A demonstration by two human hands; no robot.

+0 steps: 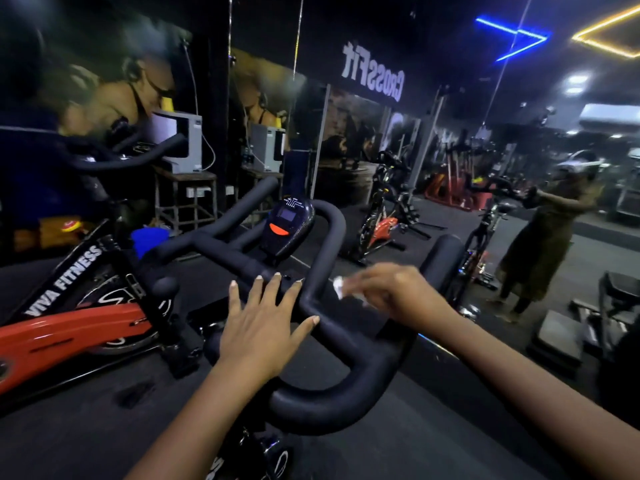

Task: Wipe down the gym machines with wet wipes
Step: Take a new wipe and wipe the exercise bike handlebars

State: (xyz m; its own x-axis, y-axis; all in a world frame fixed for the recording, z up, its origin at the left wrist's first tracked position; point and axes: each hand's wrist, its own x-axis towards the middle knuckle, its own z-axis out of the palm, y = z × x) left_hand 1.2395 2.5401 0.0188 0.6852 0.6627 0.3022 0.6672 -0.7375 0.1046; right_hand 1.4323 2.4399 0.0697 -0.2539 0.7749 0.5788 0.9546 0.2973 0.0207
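Note:
The black padded handlebars (332,393) of a spin bike fill the middle of the head view. A small console (287,226) with an orange button sits at their front. My left hand (266,323) lies flat on the centre bar, fingers spread, holding nothing. My right hand (391,292) is blurred and hovers over the right side of the bars, fingers closed on a crumpled white wet wipe (341,287).
A red and black spin bike (69,327) marked VIVA FITNESS stands close on the left. A blue bucket (149,239) sits behind the bars. A mirror wall ahead reflects another bike (384,209) and a standing person (540,244). A bench (620,296) stands at the right.

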